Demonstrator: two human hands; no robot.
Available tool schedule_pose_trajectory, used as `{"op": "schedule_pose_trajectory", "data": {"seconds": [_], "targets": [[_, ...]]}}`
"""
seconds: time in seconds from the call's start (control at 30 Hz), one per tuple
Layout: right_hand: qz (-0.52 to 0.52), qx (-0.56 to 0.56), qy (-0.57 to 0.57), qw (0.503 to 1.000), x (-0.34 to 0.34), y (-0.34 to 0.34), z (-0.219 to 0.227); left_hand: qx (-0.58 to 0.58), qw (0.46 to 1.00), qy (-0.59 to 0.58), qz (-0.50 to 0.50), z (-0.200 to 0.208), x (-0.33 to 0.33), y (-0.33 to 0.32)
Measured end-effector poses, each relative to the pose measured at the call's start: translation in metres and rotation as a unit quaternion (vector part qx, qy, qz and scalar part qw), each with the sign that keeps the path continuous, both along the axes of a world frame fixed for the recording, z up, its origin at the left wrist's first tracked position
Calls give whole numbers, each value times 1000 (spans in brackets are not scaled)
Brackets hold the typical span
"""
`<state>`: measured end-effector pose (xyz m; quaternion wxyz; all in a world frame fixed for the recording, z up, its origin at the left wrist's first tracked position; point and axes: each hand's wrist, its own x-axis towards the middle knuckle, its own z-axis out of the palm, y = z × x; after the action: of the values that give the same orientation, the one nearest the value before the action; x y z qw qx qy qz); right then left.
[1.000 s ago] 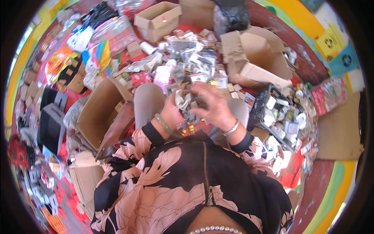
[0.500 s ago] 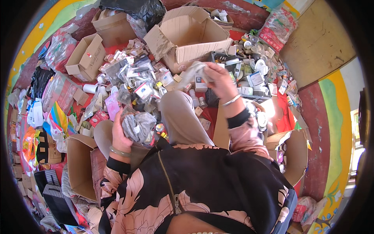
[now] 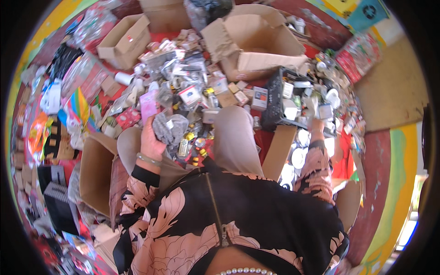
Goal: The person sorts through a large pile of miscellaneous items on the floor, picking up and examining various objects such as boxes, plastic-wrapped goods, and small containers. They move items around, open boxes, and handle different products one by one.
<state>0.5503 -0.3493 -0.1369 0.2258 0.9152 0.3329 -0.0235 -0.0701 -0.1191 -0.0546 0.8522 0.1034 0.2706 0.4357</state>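
My left hand (image 3: 150, 143) is closed round a crumpled grey cloth (image 3: 166, 129) with clear plastic about it, above my left knee. Out to the right, my right hand (image 3: 316, 125) reaches to the near side of a black plastic crate (image 3: 273, 94), close to a small white-and-blue box (image 3: 325, 112). Blur hides its fingers, and I cannot make out what they hold. Jars, lids and small boxes fill the crate. Below my left hand lie a small bottle (image 3: 183, 149) and yellow-capped pieces. A pink packet (image 3: 149, 104) lies just beyond it.
A large open cardboard box (image 3: 268, 63) stands at the far middle, a smaller one (image 3: 124, 42) at the far left. Another open carton (image 3: 97, 176) is beside my left leg. A heap of small packages (image 3: 178, 64) spreads ahead. White round lids (image 3: 299, 158) lie by my right forearm.
My right hand has swung right and nearer, from the middle to the crate's near side. The pale translucent bag it held is no longer distinct. My left hand keeps the cloth; the view has shifted.
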Motion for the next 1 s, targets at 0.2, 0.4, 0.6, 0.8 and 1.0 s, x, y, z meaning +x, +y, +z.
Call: {"op": "schedule_pose_trajectory", "data": {"seconds": [0.2,0.4,0.6,0.8,1.0], "targets": [[119,560,251,781,-205,108,85,-2,994,107,34,-47,-9,-19],[498,263,473,677,-394,146,131,-83,996,17,-17,-54,39,-47],[303,179,585,731,-377,194,85,-58,988,124,64,-54,43,-27],[129,317,722,602,-332,223,109,-63,953,276,109,-102,37,21],[-32,431,837,335,-305,220,129,-127,434,860,237,-223,1,91]]}}
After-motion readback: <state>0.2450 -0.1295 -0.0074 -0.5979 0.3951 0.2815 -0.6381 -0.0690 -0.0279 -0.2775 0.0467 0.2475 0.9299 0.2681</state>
